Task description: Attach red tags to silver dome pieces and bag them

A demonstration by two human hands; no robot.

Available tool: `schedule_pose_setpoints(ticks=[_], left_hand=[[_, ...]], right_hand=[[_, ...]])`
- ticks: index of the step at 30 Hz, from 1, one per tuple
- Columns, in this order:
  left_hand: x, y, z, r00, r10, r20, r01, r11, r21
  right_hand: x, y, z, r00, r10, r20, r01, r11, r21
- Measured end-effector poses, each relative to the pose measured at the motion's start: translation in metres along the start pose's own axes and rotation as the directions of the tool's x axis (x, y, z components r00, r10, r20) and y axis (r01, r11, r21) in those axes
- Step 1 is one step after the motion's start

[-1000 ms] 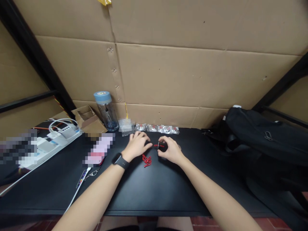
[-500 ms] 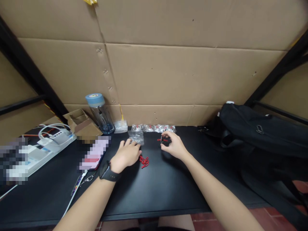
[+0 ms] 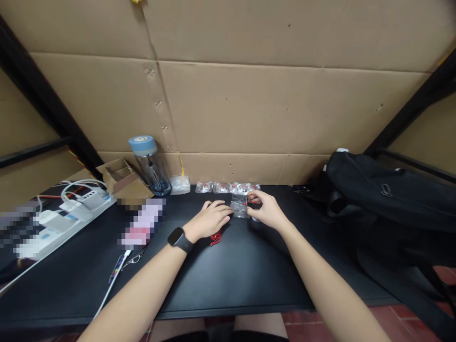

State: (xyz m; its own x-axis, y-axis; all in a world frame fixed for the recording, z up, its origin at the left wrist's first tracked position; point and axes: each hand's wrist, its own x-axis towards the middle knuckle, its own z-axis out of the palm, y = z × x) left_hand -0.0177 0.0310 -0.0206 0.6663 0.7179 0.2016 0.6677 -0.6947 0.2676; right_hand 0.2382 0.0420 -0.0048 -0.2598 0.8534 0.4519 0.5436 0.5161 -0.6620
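**A:** wait, what moved?
**B:** clear bag (image 3: pixel 238 207) just got slid over toward 3 o'clock, so now it's right by the thin ring (image 3: pixel 247 201). Left hand (image 3: pixel 211 219): fingers spread, tips on the bag's 9 o'clock edge.
**A:** and the ring?
**B:** pinched in the right hand (image 3: pixel 268 210), at the bag's 3 o'clock side. Looks edge-on, long axis roughly 12-to-6.

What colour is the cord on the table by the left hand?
Red: the cord beside the left hand, seen best in the head view.
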Motion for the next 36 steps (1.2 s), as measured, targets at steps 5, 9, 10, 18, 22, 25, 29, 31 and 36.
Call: schedule_pose_setpoints(ticks=[5, 9, 10, 18, 22, 25, 29, 31, 36], left_hand=[[-0.003, 0.011, -0.004, 0.999, 0.016, -0.048, -0.013, 0.998, 0.060], [-0.004, 0.009, -0.001, 0.997, 0.064, -0.041, -0.063, 0.998, 0.025], [-0.004, 0.009, 0.000, 0.997, 0.071, -0.030, -0.071, 0.997, 0.011], [-0.004, 0.007, 0.003, 0.998, 0.061, -0.032, -0.058, 0.995, 0.075], [-0.004, 0.004, 0.006, 0.999, 0.043, -0.010, -0.042, 0.997, 0.066], [-0.004, 0.001, 0.008, 1.000, 0.021, -0.022, -0.019, 0.996, 0.092], [-0.004, 0.003, 0.006, 1.000, 0.028, -0.007, -0.026, 0.986, 0.163], [-0.002, 0.007, 0.004, 0.999, 0.050, -0.004, -0.048, 0.972, 0.229], [0.006, 0.022, 0.005, 0.996, 0.092, 0.008, -0.086, 0.890, 0.447]], right_hand=[[-0.001, -0.002, -0.003, 1.000, -0.005, 0.010, 0.006, 0.999, -0.032], [-0.002, -0.006, -0.005, 0.998, -0.042, 0.050, 0.048, 0.993, -0.107], [-0.003, -0.007, -0.006, 0.996, -0.056, 0.075, 0.065, 0.990, -0.122], [-0.007, -0.011, -0.005, 0.977, -0.082, 0.198, 0.120, 0.974, -0.191], [-0.008, -0.011, 0.000, 0.974, -0.063, 0.218, 0.113, 0.968, -0.225], [-0.008, -0.008, 0.005, 0.970, -0.063, 0.237, 0.123, 0.962, -0.246], [-0.008, -0.003, 0.012, 0.967, -0.051, 0.250, 0.124, 0.950, -0.287], [-0.008, -0.002, 0.015, 0.966, -0.041, 0.255, 0.121, 0.945, -0.305], [-0.008, -0.004, 0.021, 0.963, -0.025, 0.270, 0.119, 0.933, -0.340]])
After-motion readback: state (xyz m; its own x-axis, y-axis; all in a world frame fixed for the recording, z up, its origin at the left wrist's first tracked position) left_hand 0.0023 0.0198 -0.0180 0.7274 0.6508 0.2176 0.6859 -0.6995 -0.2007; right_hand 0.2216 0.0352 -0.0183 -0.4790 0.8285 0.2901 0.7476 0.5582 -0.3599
